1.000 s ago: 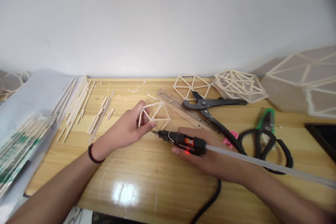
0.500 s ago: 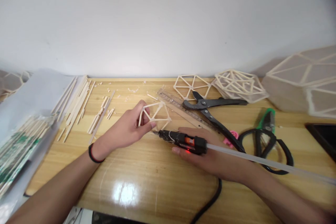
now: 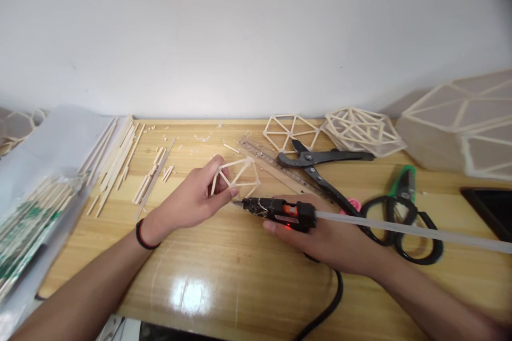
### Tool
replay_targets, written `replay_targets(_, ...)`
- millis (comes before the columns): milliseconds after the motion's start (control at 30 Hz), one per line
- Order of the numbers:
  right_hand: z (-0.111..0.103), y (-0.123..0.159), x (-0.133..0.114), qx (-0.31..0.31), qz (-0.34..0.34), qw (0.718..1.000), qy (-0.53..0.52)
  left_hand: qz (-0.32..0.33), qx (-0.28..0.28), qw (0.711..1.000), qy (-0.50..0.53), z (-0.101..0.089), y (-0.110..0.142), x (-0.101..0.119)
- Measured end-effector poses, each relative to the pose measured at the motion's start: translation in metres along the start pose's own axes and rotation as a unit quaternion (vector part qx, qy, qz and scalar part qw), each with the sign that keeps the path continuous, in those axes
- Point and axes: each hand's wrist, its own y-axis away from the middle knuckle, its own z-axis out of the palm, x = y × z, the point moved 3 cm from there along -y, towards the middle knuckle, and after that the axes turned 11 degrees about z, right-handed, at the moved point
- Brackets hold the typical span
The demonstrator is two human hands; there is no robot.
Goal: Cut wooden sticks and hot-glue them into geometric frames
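Observation:
My left hand (image 3: 192, 200) pinches a small hexagon frame of thin wooden sticks (image 3: 240, 176), holding it tilted just above the wooden table (image 3: 224, 266). My right hand (image 3: 320, 234) grips a black hot glue gun (image 3: 280, 210) with a red light and a long clear glue stick (image 3: 412, 232) sticking out behind. The gun's nozzle points left, close to the frame's lower edge by my left fingertips. A black cord (image 3: 324, 309) runs from the gun toward the table's near edge.
Loose wooden sticks (image 3: 120, 157) and a plastic bag of sticks (image 3: 28, 218) lie on the left. Behind the frame are a clear ruler (image 3: 268, 162), black pliers (image 3: 320, 162), black scissors (image 3: 404, 224), finished stick frames (image 3: 360, 130) and paper-covered shapes (image 3: 464, 122) at the right.
The glue gun has levelled out and shifted slightly, its glue stick now lower at the right. My left hand and the frame have stayed almost still.

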Motion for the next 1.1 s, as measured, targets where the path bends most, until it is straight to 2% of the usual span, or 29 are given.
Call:
replay_targets(100,-0.0006,0.0008,-0.0009,0.007,-0.017,1.000,0.006,0.007,-0.009,1.000,0.000,0.0001,0.0013,0.0006)
replay_targets(267,0.0009,0.0005,0.0074,0.016,-0.001,1.000,-0.009,0.026,-0.020,0.999,0.005,-0.0005,0.0040,0.0018)
replay_targets(833,-0.0044,0.0035,-0.0014,0.008,-0.053,0.997,-0.057,0.012,-0.016,1.000,0.004,-0.0020,0.0019,0.0027)
replay_targets(1000,-0.0038,0.0039,0.0034,0.036,-0.015,0.999,-0.029,0.000,-0.015,1.000,0.005,-0.0020,0.0023,0.0024)
replay_targets(1100,-0.0043,0.0045,0.0010,0.024,-0.040,0.998,-0.030,0.001,-0.011,1.000,0.009,-0.0024,0.0021,0.0024)
